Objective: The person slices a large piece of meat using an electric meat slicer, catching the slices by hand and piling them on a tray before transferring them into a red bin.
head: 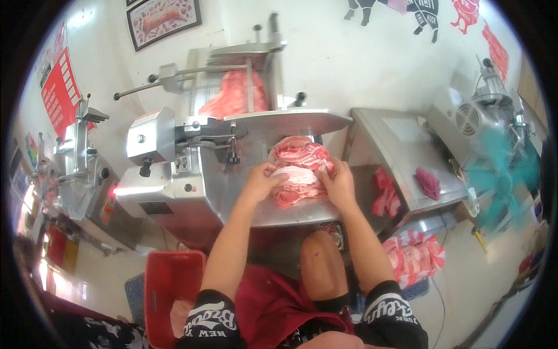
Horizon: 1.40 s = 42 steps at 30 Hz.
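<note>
Thin slices of raw meat (301, 152) lie in a layered pile on the steel base (266, 216) of a meat slicer. My left hand (260, 179) holds the left side of the pile, its thumb over a pale, fatty slice. On the opposite side my right hand (338, 178) grips the right edge, thumb toward the same slice. Just beyond the pile stands the slicer's blade guard (283, 120). Behind that, a large piece of raw meat (237, 94) rests on the blurred carriage (205, 87). My fingertips are partly hidden by the slices.
A red plastic crate (154, 283) with meat inside stands low at the left. At the right are a steel table (388, 131) with a reddish cloth (427, 183), a teal fan (503, 181) with blurred blades, and a striped bag of meat (414, 257). Another slicer (80, 152) stands left.
</note>
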Tool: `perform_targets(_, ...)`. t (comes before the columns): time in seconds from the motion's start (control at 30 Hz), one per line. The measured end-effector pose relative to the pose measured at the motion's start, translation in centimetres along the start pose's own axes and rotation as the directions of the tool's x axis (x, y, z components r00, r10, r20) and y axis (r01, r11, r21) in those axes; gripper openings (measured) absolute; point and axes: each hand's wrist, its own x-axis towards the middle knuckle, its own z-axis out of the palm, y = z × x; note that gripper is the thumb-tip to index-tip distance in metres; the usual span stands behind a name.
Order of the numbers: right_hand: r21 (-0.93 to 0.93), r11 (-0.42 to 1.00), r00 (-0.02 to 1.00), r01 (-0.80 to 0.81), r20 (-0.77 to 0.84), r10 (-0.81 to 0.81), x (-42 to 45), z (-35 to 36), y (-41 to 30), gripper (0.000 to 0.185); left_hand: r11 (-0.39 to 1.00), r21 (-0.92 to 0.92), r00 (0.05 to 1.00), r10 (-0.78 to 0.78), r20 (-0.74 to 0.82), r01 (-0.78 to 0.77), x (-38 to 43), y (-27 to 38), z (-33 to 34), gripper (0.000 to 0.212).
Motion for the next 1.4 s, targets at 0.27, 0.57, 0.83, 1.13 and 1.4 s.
perform_targets(0.27, -0.245, 0.719, 0.759, 0.65, 0.258, -0.598, -1.8, 3.8, -3.6, 0.063, 0.789, -0.605, 0.974, -0.205, -0.1, 0.104, 5.5, -0.9, -7.2, 0.019)
perform_targets(0.57, -0.224, 0.675, 0.697, 0.702, 0.411, -0.588, -2.5, 4.0, -4.5, 0.071, 0.015, -0.99, 0.968, -0.21, 0.135, 0.142, 10.2, -5.0, -9.3, 0.011)
perform_targets(0.83, -0.184, 0.69, 0.686, 0.7, 0.441, -0.579, -2.0, 3.7, -4.4, 0.069, 0.098, -0.988, 0.933, -0.35, 0.081, 0.122, 4.7, -7.3, -8.1, 0.012)
perform_targets(1.13, 0.522, 0.839, 0.961, 0.152, 0.12, -0.248, 0.7, 2.3, -4.9, 0.05, 0.913, -0.392, 0.967, 0.192, 0.167, -0.113, -0.8, 2.5, -0.2, 0.035)
perform_targets(1.4, -0.237, 0.956, 0.981, 0.175, -0.041, -0.19, 0.2, 1.6, -1.6, 0.045, 0.99, 0.142, 0.999, 0.024, -0.049, -0.017, 2.2, -4.7, -2.5, 0.034)
